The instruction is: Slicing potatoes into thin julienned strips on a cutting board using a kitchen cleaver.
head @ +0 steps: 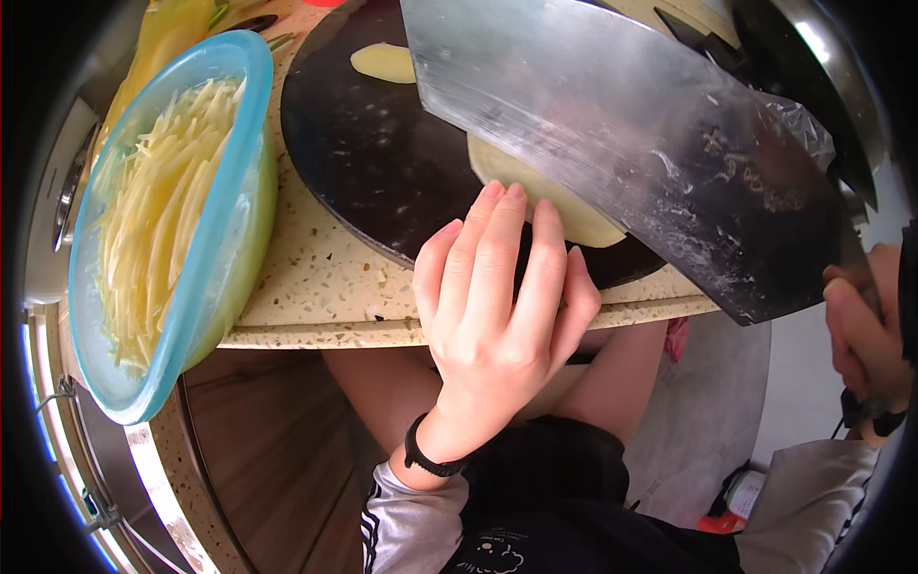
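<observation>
A pale yellow potato slice (574, 212) lies on the round dark cutting board (373, 165). The fingertips of my left hand (495, 287) press on its near edge and hold it against the board. Along the far side of the slice runs the edge of a broad steel cleaver (609, 107), whose blade hides part of the slice. At the right rim of the view my right hand (860, 323) is closed around the cleaver's handle, which is mostly hidden. A smaller potato piece (384, 63) sits farther back on the board, partly under the blade's tip.
To the left, a blue-rimmed plastic bowl (262, 93) holds many pale potato shreds (168, 215). It stands on the speckled stone countertop (323, 265), whose front edge passes just below the board. A clear plastic bag (796, 125) shows behind the cleaver.
</observation>
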A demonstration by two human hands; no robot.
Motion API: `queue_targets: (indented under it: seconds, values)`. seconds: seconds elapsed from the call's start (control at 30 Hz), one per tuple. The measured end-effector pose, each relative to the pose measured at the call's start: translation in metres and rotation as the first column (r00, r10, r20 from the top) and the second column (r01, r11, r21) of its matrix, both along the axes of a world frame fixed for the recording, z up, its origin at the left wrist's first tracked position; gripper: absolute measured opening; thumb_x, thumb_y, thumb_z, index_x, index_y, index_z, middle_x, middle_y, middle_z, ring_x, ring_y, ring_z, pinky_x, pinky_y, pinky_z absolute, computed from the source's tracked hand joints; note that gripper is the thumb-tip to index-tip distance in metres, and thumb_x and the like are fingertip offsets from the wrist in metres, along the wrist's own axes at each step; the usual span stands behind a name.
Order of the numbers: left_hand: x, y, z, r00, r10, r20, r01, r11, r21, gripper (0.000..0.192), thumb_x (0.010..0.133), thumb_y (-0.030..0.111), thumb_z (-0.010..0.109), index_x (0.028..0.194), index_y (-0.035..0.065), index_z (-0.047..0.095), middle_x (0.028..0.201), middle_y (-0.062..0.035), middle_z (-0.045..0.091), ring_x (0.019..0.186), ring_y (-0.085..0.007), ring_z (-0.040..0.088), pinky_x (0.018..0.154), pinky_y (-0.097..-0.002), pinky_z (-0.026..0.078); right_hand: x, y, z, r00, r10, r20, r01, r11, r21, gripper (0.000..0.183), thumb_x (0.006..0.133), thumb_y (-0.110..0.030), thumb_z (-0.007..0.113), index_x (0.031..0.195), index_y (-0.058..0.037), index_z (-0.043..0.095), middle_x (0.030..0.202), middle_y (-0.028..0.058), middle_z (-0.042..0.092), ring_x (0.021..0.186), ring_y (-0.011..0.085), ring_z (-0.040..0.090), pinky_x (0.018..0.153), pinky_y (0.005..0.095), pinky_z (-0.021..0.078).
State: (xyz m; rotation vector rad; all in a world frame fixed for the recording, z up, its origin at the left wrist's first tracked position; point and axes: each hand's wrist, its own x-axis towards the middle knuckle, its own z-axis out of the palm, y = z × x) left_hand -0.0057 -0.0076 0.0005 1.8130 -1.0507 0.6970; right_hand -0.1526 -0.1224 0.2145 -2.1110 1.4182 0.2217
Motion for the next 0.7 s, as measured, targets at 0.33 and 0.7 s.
queue_targets:
  seconds: [0.33, 0.7]
  values:
    - [0.000, 0.000, 0.000, 1.000, 0.000, -0.006, 0.000, 1.000, 0.018, 0.031, 0.068, 0.006, 0.065, 0.098, 0.0029, 0.066, 0.106, -0.0123, 0.062, 0.100, -0.0267, 0.061, 0.089, -0.0373, 0.039, -0.046, 0.002, -0.034, 0.976, 0.054, 0.209, -0.050, 0.999, -0.021, 0.015, 0.086, 0.002, 0.056, 0.097, 0.0045, 0.045, 0.054, 0.0021, 0.051, 0.040, 0.0035, 0.043, 0.037, 0.0206, 0.0316]
    - [0.002, 0.001, 0.001, 1.000, -0.012, -0.001, 0.012, 0.999, 0.047, 0.037, 0.063, 0.006, 0.064, 0.099, 0.0013, 0.067, 0.104, -0.0146, 0.063, 0.099, -0.0286, 0.062, 0.085, -0.0364, 0.041, -0.059, 0.001, -0.049, 0.984, 0.132, 0.123, -0.125, 0.990, -0.065, 0.021, 0.081, 0.002, 0.062, 0.096, 0.0059, 0.048, 0.066, 0.0074, 0.056, 0.046, 0.0056, 0.053, 0.040, 0.0204, 0.0382]
